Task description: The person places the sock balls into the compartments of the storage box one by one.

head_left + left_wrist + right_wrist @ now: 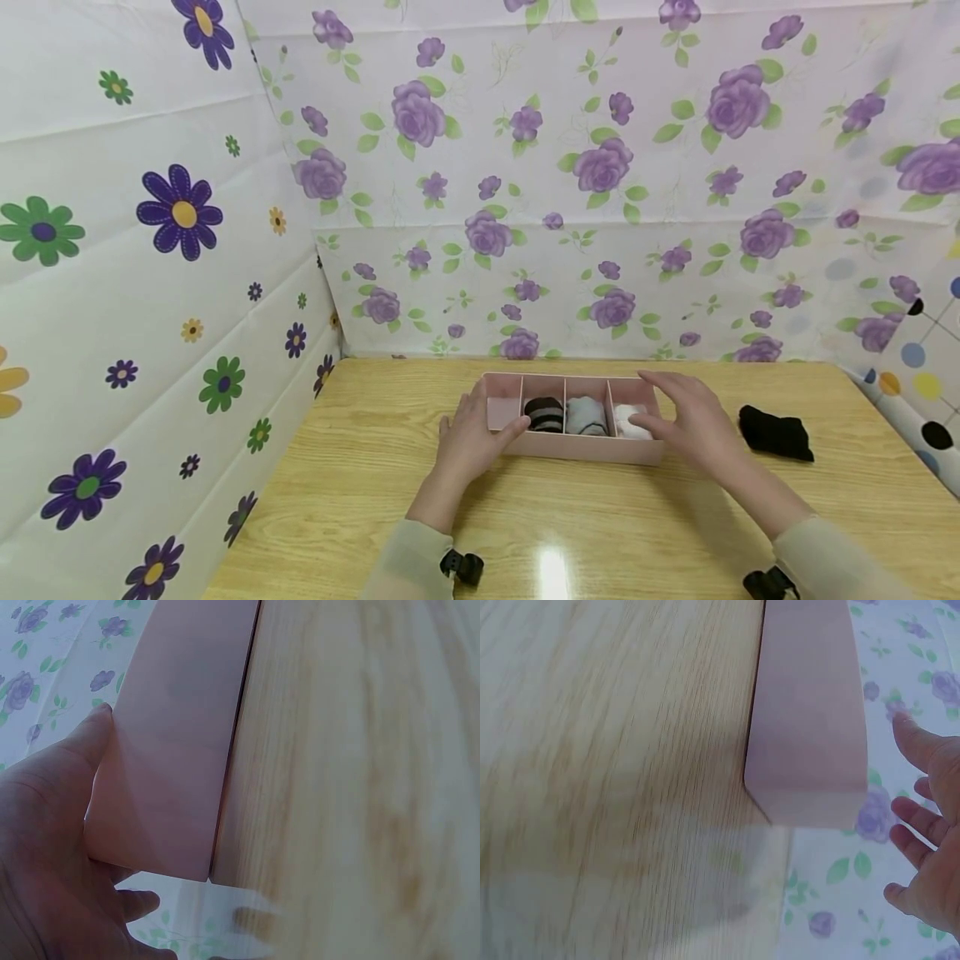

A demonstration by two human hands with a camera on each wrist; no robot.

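Note:
A pink divided storage box (581, 450) stands on the table, its long side toward me. My left hand (472, 433) holds its left end, thumb over the front rim and fingers along the end wall; the left wrist view shows the thumb tip at the box's edge (161, 750). Spread and apart from the box, my right hand (693, 421) hovers by its right end, thumb and fingers parted. From left to right, the compartments show bare pink floor, a dark striped rolled sock (545, 414), a grey rolled sock (587, 415) and a white one (628, 417), partly hidden by the right thumb.
A black folded sock (776, 433) lies on the wooden table (585, 517), right of my right hand. Flowered sheeting (525, 208) rises behind the table's back edge, and more hangs along the left side.

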